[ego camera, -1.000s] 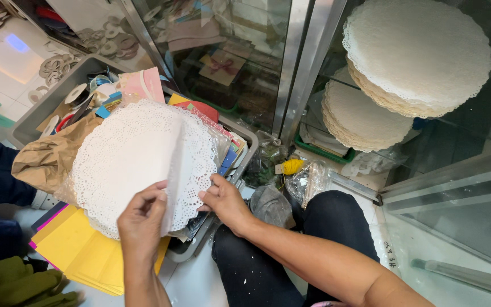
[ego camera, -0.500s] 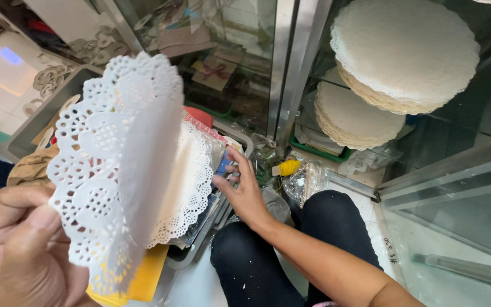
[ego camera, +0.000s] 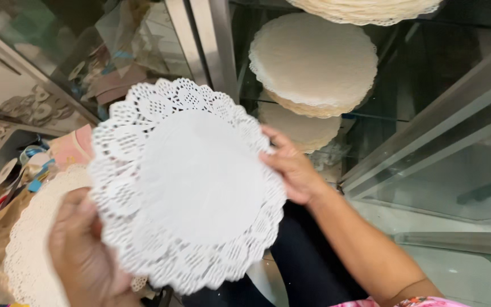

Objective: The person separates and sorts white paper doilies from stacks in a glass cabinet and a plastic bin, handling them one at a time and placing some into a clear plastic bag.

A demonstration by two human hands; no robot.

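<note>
A round white paper doily [ego camera: 191,182] with a lace-cut edge is held up flat in front of me. My left hand [ego camera: 80,258] grips its lower left edge. My right hand [ego camera: 292,167] holds its right edge, fingers behind the paper. Below and to the left, more white doilies [ego camera: 26,250] lie in a stack, partly hidden by my left hand and the raised doily.
Stacks of round cream doilies [ego camera: 313,65] rest on glass shelves inside a metal-framed cabinet [ego camera: 427,142] ahead. A second stack [ego camera: 308,128] lies under them. A tray of ribbons and coloured paper [ego camera: 26,165] sits at the left. My dark-trousered leg [ego camera: 308,267] is below.
The single doily was peeled off the stack by my left hand and lifted. My right hand left the tray and took hold of its right edge. The view swung up toward the cabinet.
</note>
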